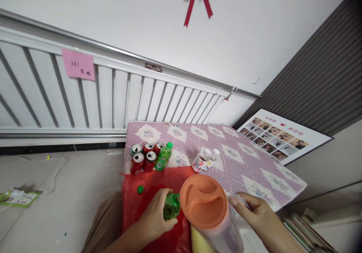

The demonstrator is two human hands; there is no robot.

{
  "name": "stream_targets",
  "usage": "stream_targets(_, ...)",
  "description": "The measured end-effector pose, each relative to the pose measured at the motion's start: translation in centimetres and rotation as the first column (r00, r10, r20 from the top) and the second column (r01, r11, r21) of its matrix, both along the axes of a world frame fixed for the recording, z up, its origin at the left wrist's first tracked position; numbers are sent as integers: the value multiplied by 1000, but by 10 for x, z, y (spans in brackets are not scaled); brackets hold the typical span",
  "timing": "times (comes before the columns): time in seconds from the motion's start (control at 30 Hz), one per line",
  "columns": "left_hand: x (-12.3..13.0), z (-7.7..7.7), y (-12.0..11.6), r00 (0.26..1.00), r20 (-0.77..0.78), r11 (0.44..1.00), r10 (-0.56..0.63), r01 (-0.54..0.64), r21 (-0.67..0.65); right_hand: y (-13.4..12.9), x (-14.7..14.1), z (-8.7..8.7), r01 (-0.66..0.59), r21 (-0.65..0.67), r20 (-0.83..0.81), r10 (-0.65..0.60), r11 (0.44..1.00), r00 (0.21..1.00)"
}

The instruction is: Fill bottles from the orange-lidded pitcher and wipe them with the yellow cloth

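Observation:
My left hand (157, 213) is wrapped round a green plastic bottle (171, 206) whose mouth shows no cap. In my right hand (256, 209) is the handle of a clear pitcher (226, 236) with an orange lid (204, 202). The pitcher leans toward the bottle, and the lid's edge sits right beside the bottle's mouth. Whether liquid flows between them I cannot tell. A loose green cap (140, 189) lies on the red cloth (158, 181) to the left. Part of something yellow (199, 241) shows below the pitcher.
Several opened cans (149, 161) stand beside a capped green bottle (164, 157) on the floral cover (195, 133). To their right are white-capped clear containers (209, 155). A white radiator (164, 98) runs behind. A photo board (285, 136) leans at right; books (307, 234) lie below.

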State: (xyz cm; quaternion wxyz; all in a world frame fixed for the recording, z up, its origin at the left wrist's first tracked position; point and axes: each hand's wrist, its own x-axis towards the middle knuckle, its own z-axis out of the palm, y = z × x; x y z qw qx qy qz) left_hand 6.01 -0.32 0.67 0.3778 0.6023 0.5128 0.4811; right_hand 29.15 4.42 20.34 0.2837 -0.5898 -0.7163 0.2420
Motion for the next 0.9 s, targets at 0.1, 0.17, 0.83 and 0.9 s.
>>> stream_targets(0.1, -1, 2, 0, 1000, 1, 1000, -9, 9, -28, 4, 6, 0, 17, -88, -81, -24, 996, 996)
stream_targets(0.17, -1, 3, 0, 1000, -2, 999, -2, 2, -41, 9, 9, -2, 98, -49, -171, -105, 994, 980)
stream_targets(0.83, 0, 0, -2, 997, -73, 994, 12, -19, -108, 73, -47, -133, 372, -7, -716, -265, 928, 645)
stream_targets(0.9, 1, 0, -1, 997, -75, 993, 13, -21, -114, 72, -51, -138, 381, -20, -722, -277, 924, 635)
